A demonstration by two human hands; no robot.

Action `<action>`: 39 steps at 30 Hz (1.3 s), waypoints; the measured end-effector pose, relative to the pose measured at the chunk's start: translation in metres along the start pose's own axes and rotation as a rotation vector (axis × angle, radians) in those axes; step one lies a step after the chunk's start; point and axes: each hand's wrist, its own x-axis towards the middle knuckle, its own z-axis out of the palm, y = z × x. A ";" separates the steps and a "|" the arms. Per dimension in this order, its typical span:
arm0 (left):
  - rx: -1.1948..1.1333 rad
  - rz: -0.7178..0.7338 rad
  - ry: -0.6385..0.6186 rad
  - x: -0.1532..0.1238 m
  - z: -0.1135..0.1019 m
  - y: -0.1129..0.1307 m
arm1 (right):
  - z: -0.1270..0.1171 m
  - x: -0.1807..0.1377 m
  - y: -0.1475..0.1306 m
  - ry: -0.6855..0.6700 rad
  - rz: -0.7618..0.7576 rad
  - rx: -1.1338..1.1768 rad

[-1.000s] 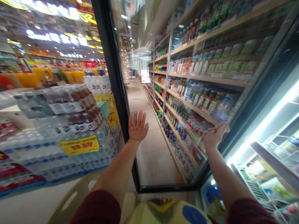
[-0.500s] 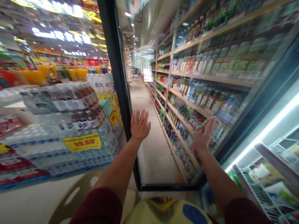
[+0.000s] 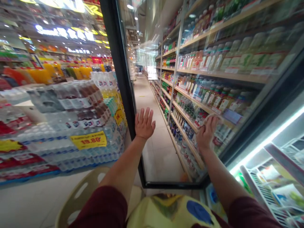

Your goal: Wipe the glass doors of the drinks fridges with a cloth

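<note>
Leftward, well apart from the person's left hand [image 3: 144,123], stand stacked drink packs [image 3: 80,104] with a yellow price sign [image 3: 89,140] on their near face; an olive chair [image 3: 68,198] sits below that hand. Just beside its fingers runs the black door frame [image 3: 121,69]. The hand itself is spread, holding nothing, its palm apparently braced against the glass door [image 3: 161,169], which stands open. Between the two hands is a stretch of bare pane. The right hand [image 3: 207,134] has its fingers laid over a pale cloth [image 3: 219,120], which appears pressed to the pane. Around and above it, shelves of bottles [image 3: 225,75] show in the glass. Past its wrist opens a lit cooler [image 3: 282,163].

Wiping looks to be under way rather than finished, since the cloth lies partway across the pane. Which areas are already clean and which remain cannot be told.
</note>
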 end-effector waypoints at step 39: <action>0.149 0.112 0.127 0.007 0.000 -0.002 | 0.007 0.042 -0.053 0.083 -0.125 -0.001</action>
